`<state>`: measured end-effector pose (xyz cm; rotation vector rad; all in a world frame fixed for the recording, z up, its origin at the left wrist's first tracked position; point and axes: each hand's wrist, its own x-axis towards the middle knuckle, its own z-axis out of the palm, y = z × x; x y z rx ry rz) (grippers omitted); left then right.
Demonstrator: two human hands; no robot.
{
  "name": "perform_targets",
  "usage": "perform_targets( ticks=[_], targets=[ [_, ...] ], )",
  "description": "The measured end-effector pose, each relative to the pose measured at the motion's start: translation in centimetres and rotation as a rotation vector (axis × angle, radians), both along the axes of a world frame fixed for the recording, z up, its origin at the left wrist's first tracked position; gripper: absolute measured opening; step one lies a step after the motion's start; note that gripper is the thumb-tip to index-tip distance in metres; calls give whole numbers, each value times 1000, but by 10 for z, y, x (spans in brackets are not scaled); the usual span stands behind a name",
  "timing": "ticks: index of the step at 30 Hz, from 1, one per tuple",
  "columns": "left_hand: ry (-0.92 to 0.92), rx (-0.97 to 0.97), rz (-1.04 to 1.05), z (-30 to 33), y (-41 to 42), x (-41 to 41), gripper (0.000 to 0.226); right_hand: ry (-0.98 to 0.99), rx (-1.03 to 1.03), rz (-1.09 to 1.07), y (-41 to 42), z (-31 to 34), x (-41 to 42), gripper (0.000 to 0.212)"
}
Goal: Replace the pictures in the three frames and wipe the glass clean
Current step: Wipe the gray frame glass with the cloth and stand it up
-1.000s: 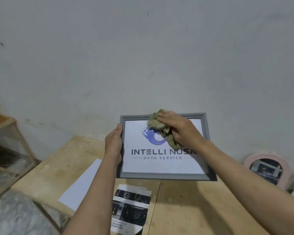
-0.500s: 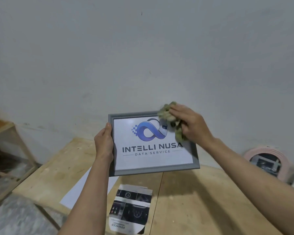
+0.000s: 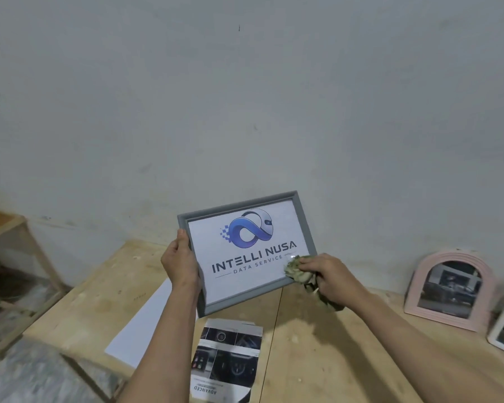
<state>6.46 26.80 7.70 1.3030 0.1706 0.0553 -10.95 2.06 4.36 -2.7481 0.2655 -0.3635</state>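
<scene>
Three frames are showing in the head view, one held and two standing.

Item 1: grey frame (image 3: 304, 225), landscape, tilted with its right end raised, being held in the air above the bench (image 3: 317, 359) and in front of the wall (image 3: 245, 97). It is carrying a white print with a blue looped logo and the words INTELLI NUSA DATA SERVICE.

Item 2: left hand (image 3: 179, 261), gripping the frame's left edge, thumb lying on the front moulding, fingers hidden behind.

Item 3: right hand (image 3: 328, 276), fingers curled round an olive cloth (image 3: 296, 270) and pressing it against the glass at the frame's lower right corner; the cloth's loose end is hanging below the hand.

Item 4: pink arched frame (image 3: 419, 286), standing at the right on the bench and leaning toward the wall, holding a dark photograph.

Item 5: white frame (image 3: 496, 340), cut by the right border, standing just beside the pink one.

Item 6: dark printed sheet (image 3: 227, 362), lying flat on the bench below the grey frame, its text reading upside down.

Item 7: blank white sheet (image 3: 141, 333), lying on the bench to the left of the printed sheet, partly hidden by the left forearm.

Item 8: wooden stand (image 3: 15, 242), sitting at the far left, well apart from the bench.
</scene>
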Motion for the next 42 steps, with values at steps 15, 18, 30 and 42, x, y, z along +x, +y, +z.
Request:
perform_targets(
  ticks=[15,18,30,42],
  targets=[
    [-42,28,-137,3,0,-16,37,-483,146,180,78,76,67,73],
    [-96,57,-157,7,-1,-19,41,-450,16,224,66,83,86,65],
    [12,134,-26,-30,25,-3,37,102,357,316,101,-38,20,54],
    [174,186,70,-88,21,37,31,-35,530,134,37,-39,102,53]
  ],
)
